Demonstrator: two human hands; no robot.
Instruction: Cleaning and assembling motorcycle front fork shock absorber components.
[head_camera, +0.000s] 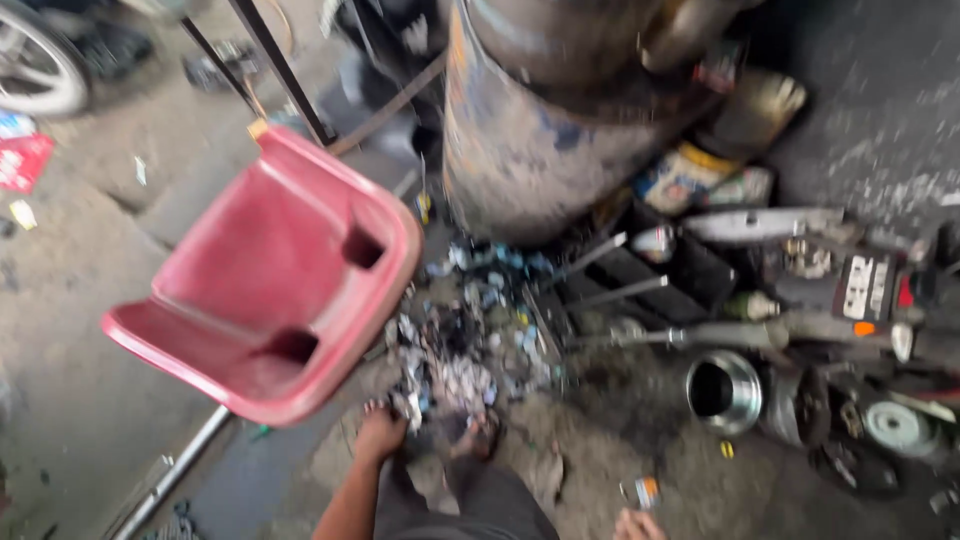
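Reach step, as I judged it: left hand (380, 435) touched the scrap heap (460, 340) by the red chair (270, 275), finger spread unreadable in blur; right hand (638, 524) barely showed; next called for picking one piece.

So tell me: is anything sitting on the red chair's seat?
No, the red chair is bare, with nothing lying on its seat.
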